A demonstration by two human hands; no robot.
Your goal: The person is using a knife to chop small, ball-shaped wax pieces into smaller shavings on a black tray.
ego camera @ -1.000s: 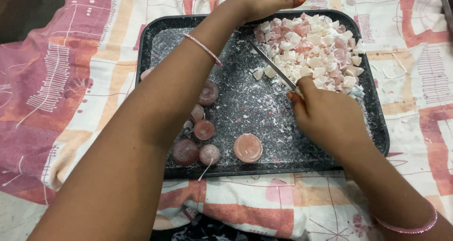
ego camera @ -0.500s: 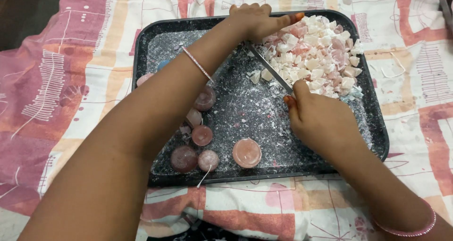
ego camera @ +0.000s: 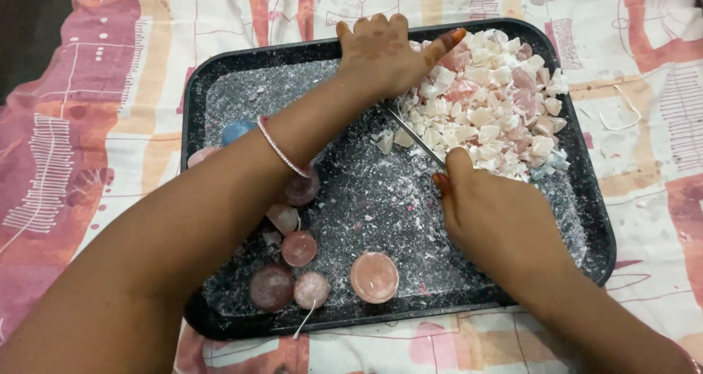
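A black tray [ego camera: 196, 103] holds a heap of pink and white wax chunks [ego camera: 492, 103] at its far right. My left hand [ego camera: 381, 52] reaches across the tray and rests palm down at the heap's left edge, thumb lying on the chunks. My right hand [ego camera: 498, 213] is closed around the handle of a knife [ego camera: 416, 131], whose thin blade runs along the heap's near-left side toward my left hand. Several round pink candle discs [ego camera: 296, 248] lie at the tray's near left, partly under my left forearm.
White wax crumbs cover the tray floor. A larger round pink candle [ego camera: 374, 277] sits near the tray's front rim, and a blue disc [ego camera: 236, 131] lies at the left. The tray rests on a pink, orange and white patterned cloth [ego camera: 95, 125].
My left hand has drawn back from the tray's far rim and settled flat against the heap. The knife hand has stayed beside the chunks.
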